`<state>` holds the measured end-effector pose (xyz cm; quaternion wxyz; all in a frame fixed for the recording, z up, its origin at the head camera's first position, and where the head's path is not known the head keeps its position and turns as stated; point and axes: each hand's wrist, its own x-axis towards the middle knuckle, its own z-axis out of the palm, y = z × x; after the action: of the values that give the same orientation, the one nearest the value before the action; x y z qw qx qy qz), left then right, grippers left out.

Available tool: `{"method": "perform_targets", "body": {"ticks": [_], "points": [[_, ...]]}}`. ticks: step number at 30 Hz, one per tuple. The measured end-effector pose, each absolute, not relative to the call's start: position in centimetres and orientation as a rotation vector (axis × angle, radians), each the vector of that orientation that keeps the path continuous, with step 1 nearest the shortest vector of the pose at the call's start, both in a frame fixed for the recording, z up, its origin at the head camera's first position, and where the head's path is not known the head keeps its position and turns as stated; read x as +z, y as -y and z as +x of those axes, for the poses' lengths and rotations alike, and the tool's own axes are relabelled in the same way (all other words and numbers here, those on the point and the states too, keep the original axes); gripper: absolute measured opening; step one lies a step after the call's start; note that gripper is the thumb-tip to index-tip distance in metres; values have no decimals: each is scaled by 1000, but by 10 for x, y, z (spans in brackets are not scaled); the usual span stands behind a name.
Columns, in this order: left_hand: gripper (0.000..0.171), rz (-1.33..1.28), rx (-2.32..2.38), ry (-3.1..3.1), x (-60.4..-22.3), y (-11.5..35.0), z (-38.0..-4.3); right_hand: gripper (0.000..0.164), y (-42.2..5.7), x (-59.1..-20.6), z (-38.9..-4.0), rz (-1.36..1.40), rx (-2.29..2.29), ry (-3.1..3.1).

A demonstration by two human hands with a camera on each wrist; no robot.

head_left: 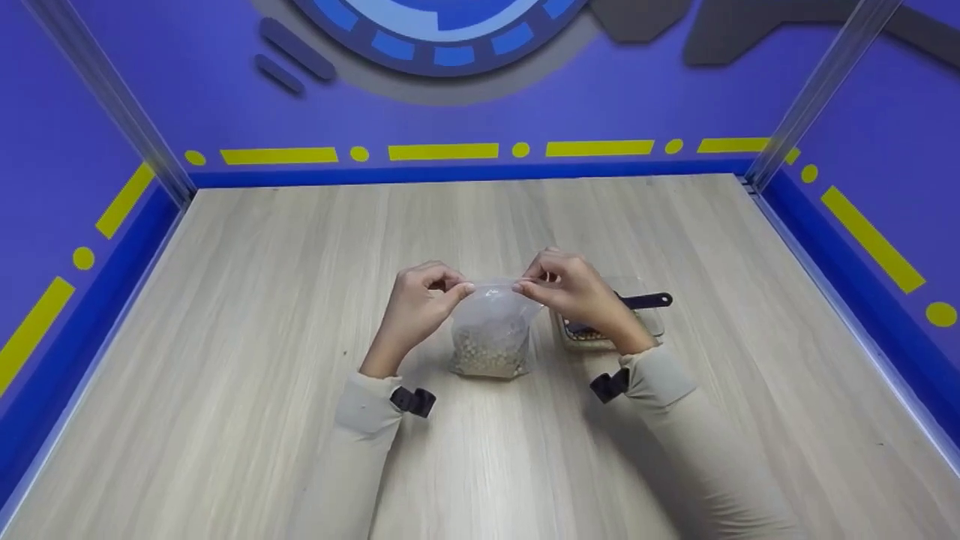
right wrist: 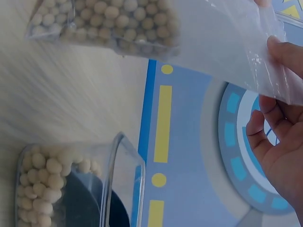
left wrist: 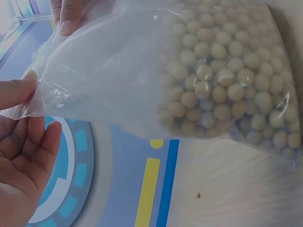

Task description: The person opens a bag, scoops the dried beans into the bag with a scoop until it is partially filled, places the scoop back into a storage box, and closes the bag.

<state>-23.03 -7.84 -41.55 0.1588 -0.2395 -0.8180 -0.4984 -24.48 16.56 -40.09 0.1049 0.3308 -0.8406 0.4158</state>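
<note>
A clear plastic bag (head_left: 491,330) stands upright on the table, its lower part filled with pale round beads or dried peas (left wrist: 222,80). My left hand (head_left: 424,304) pinches the left end of its top edge between thumb and fingers. At the right end of the same edge, my right hand (head_left: 574,292) pinches the plastic likewise. The bag's upper part is stretched between the two hands, above the contents. In the right wrist view the thumb (right wrist: 286,54) presses on the plastic while the other fingers lie behind it.
Right of the bag, partly behind my right forearm, stands a clear rectangular container (right wrist: 118,170) holding more of the pale balls (right wrist: 40,189). A dark scoop lies in it, its black handle (head_left: 649,301) jutting over the rim. One tiny speck (left wrist: 198,195) lies on the wooden table (head_left: 262,337).
</note>
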Motion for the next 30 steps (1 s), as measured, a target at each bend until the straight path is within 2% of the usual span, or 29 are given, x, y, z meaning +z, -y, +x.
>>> {"method": "perform_targets", "body": {"ticks": [17, 30], "points": [[10, -660, -1436, 2338, -418, 83, -233, 16, -187, -407, -246, 848, 1241, 2531], [10, -586, -1439, 2359, -422, 85, -238, 9, -193, -416, -253, 904, 1280, 2449]]}}
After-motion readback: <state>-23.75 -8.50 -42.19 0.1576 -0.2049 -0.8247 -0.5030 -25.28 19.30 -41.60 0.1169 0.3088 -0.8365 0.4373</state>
